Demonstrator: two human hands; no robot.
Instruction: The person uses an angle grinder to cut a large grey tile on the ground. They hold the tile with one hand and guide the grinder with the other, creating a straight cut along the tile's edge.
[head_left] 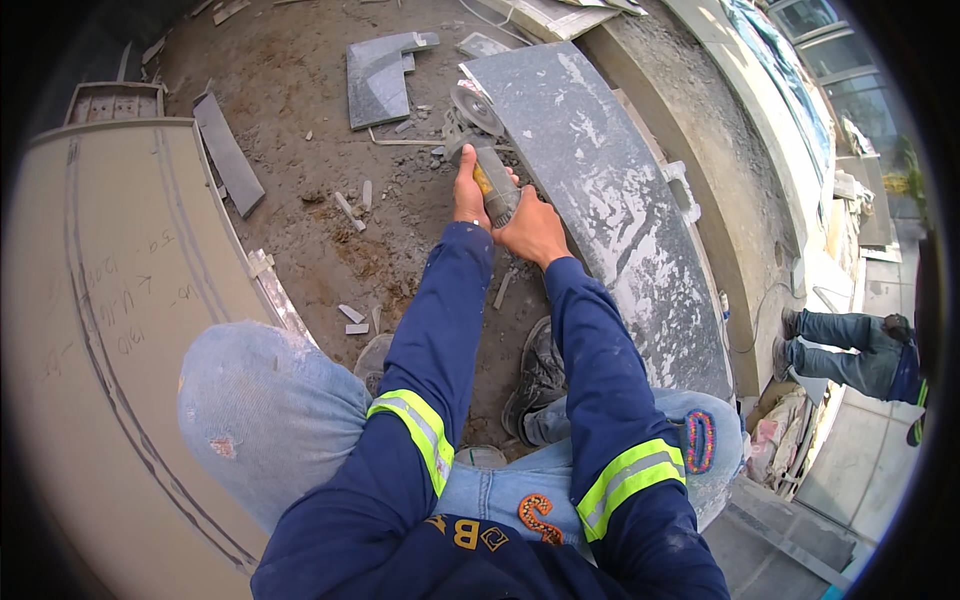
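An angle grinder (483, 165) with a grey and yellow body is held in both my hands, its disc (478, 110) raised at the far end beside the left edge of a long dark grey stone slab (590, 170) marked with white smears. My left hand (470, 190) wraps round the grinder's left side, thumb along the body. My right hand (530, 230) grips the rear of the body, nearer to me. Whether the disc touches anything is unclear.
A cut grey stone piece (375, 80) and offcuts lie on the dirt ground. A large beige board (130, 330) is on my left, with a narrow grey strip (228, 155) beside it. A concrete ledge (720, 210) runs beyond the slab. Another person's legs (840, 350) show at right.
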